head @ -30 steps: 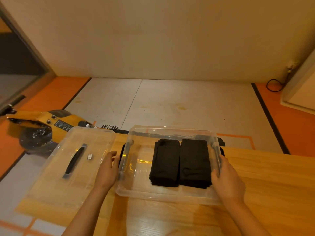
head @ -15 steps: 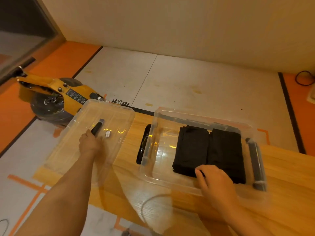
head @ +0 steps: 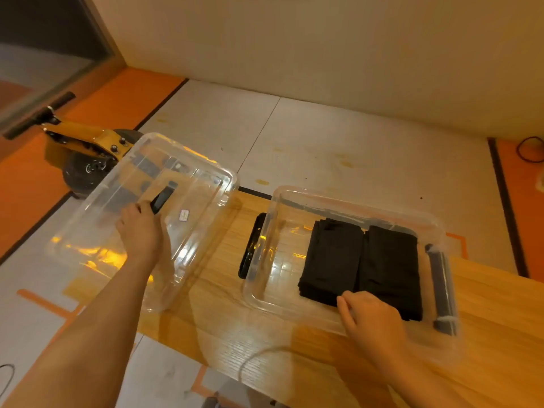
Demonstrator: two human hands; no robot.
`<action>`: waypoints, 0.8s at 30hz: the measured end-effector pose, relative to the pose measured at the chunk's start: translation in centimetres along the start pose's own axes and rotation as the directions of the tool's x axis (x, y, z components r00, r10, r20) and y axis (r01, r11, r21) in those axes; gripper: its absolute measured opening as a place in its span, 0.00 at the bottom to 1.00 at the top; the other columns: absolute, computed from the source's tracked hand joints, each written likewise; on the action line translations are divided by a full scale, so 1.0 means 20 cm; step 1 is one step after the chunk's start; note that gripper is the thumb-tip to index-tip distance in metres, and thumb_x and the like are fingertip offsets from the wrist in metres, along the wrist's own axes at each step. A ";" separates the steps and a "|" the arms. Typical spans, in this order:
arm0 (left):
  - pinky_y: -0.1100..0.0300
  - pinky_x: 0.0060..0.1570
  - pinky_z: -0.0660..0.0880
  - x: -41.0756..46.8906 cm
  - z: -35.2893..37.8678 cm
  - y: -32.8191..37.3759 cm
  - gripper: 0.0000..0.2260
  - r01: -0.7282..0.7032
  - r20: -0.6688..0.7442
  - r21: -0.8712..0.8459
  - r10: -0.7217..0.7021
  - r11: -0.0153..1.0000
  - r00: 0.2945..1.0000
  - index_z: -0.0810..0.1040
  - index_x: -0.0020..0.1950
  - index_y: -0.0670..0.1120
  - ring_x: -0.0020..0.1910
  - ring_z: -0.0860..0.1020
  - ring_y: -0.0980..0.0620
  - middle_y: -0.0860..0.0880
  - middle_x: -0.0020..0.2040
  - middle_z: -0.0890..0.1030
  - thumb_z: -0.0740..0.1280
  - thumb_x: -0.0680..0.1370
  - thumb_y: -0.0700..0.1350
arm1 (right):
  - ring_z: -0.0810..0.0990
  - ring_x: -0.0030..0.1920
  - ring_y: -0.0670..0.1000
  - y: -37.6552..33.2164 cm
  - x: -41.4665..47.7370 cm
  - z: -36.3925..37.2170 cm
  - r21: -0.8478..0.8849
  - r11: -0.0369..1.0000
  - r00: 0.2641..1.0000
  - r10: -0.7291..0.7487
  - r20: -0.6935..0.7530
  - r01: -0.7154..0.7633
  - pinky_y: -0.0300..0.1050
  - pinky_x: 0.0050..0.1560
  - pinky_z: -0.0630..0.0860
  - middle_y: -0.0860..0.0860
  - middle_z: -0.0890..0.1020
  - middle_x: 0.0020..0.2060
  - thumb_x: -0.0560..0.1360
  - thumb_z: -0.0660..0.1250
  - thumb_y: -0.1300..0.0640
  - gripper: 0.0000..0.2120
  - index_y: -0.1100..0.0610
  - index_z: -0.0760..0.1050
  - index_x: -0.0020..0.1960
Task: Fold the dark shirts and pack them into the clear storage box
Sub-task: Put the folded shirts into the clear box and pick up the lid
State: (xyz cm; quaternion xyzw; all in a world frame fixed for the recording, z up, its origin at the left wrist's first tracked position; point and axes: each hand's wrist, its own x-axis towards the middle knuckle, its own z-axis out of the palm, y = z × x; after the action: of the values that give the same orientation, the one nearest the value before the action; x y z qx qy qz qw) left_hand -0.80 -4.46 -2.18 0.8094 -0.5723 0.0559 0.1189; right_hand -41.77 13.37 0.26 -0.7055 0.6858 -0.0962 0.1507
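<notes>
Left hand: your left hand [head: 141, 231] has its fingers curled round the black handle [head: 162, 198] on top of the clear lid [head: 206, 178].
Right hand: your right hand [head: 372, 322] sits at the near wall of the clear storage box [head: 262, 293], fingers bent over the rim, tips right at the shirts' near edge; can't tell whether they touch the cloth.
Lid: left of the box, apart from it, reaching past the table's left end; can't tell whether it rests on the table.
Dark shirts: the dark shirts [head: 332, 260] are folded and inside the box, two stacks side by side and touching, toward its right half.
Box: open on top, standing on the table, with a black latch [head: 253, 248] on its left end and a grey latch [head: 441, 290] on its right.
Surface: light wooden table [head: 223, 325], grain visible, far edge just behind the box.
Floor: pale panels [head: 323, 136] with stains, orange strips [head: 117, 101] left and right, dark border lines between them.
Room: plain cream wall [head: 323, 39] ahead, dark glass pane [head: 44, 54] upper left.
Extras: yellow machine [head: 88, 139] with a black wheel on the floor behind the lid; black cable loop [head: 530, 148] far right.
</notes>
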 end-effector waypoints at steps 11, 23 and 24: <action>0.53 0.42 0.69 -0.13 -0.59 0.70 0.16 -0.560 -0.201 -0.181 0.527 0.809 0.826 0.72 0.66 0.39 0.50 0.71 0.40 0.39 0.53 0.74 0.66 0.79 0.39 | 0.74 0.34 0.41 0.30 0.00 -0.30 0.233 0.935 0.902 0.329 -0.278 -0.269 0.35 0.29 0.65 0.44 0.77 0.35 0.80 0.60 0.51 0.08 0.49 0.76 0.47; 0.62 0.51 0.67 -0.79 -0.37 1.27 0.10 -0.699 0.043 -0.533 0.841 0.477 0.540 0.76 0.52 0.49 0.52 0.69 0.52 0.53 0.49 0.73 0.58 0.81 0.52 | 0.74 0.62 0.52 0.52 -0.14 -0.36 0.665 0.651 0.799 0.586 -0.134 -0.366 0.46 0.55 0.75 0.51 0.75 0.63 0.80 0.60 0.51 0.18 0.53 0.71 0.68; 0.62 0.53 0.66 -0.82 -0.34 1.27 0.12 -0.715 0.064 -0.514 0.852 0.474 0.519 0.76 0.56 0.49 0.54 0.69 0.52 0.53 0.52 0.73 0.57 0.81 0.52 | 0.74 0.63 0.52 0.53 -0.15 -0.33 0.628 0.677 0.800 0.583 -0.140 -0.383 0.46 0.57 0.74 0.51 0.74 0.65 0.80 0.61 0.50 0.18 0.52 0.70 0.69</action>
State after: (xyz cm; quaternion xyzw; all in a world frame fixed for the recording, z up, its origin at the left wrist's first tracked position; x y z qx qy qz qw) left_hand -30.01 4.24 3.94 0.4004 -0.8897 -0.1498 0.1603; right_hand -54.09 15.68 2.98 -0.3901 0.8032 -0.3689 0.2580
